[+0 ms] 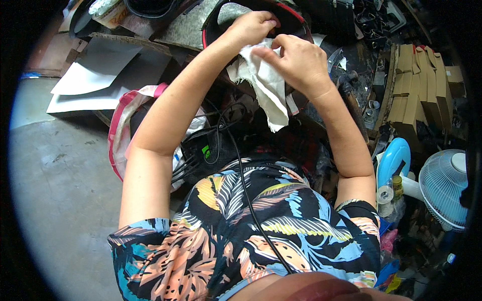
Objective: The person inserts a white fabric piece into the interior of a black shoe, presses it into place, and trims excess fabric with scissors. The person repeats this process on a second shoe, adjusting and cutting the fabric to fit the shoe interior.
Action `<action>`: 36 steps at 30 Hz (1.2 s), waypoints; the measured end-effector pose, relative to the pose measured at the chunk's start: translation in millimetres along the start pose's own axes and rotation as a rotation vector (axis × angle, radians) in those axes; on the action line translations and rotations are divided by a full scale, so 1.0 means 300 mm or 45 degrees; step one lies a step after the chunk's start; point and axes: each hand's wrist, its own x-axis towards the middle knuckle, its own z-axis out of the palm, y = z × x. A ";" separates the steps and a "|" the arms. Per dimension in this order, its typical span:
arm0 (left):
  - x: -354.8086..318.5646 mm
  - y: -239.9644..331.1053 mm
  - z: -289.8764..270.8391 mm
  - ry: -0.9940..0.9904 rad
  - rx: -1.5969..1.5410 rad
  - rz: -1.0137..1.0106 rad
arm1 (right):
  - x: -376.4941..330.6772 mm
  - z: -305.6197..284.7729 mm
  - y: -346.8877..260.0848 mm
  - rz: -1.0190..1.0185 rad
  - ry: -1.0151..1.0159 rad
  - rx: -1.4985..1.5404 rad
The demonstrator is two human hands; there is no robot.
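At the left, white sheets point(95, 70) lean out over the floor, and next to them a pink-edged cloth point(119, 125) bulges beside the left forearm; the elbow would do best to clear both. The black cord point(241, 173) trails down the front of the shirt, so the work is better kept forward of it. The left hand point(252, 28) reaches in at the black band point(297, 26), a curved piece with a red edge at the top of the view; its fingers are curled, but whether they pinch the band or the cloth cannot be told. That hand seems best placed to steady the band while the other does the finer handling. The white cloth point(268, 93) hangs from just below the band, between the hands, its frayed end loose; smoothing it flat before pressing or pulling should prevent creases, and a light grip would spare the loose threads. The right hand point(304, 62) is beside the cloth's upper part, thumb spread from the bent fingers; a grip near the cloth's top edge should give more control than one on the tail. Further right, cardboard point(406, 98) and a fan point(444, 183) stand well apart from the work; moving air could lift the loose end.
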 end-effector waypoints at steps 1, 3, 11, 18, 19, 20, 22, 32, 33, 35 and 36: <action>0.001 -0.012 0.004 -0.020 -0.144 -0.041 | -0.013 0.014 -0.016 -0.089 0.130 -0.175; 0.012 -0.031 0.020 -0.013 -0.431 -0.059 | -0.021 0.040 -0.017 -0.122 0.190 -0.193; -0.017 -0.051 -0.130 0.029 0.160 0.108 | 0.072 0.128 0.142 -0.019 0.141 1.156; -0.064 0.040 -0.080 -0.072 -0.655 -0.370 | 0.116 0.083 0.095 0.057 0.007 0.884; -0.060 0.047 -0.075 -0.072 -0.603 -0.399 | 0.102 0.078 0.090 0.032 0.043 0.797; -0.057 0.052 -0.069 -0.025 -0.695 -0.366 | 0.087 0.073 0.091 -0.020 0.078 0.720; -0.049 0.053 -0.073 0.075 -0.877 -0.300 | 0.056 0.067 0.110 0.024 -0.006 0.759; -0.152 0.056 -0.041 0.006 0.395 0.216 | 0.032 0.012 0.265 0.268 -0.205 1.670; -0.155 0.073 -0.030 0.020 0.517 0.212 | 0.036 0.002 0.258 0.300 -0.234 1.648; -0.158 0.110 -0.003 0.046 0.631 0.184 | 0.049 -0.004 0.223 0.410 -0.213 1.513; -0.161 0.124 0.007 0.068 0.694 0.178 | 0.058 -0.006 0.202 0.397 -0.123 1.345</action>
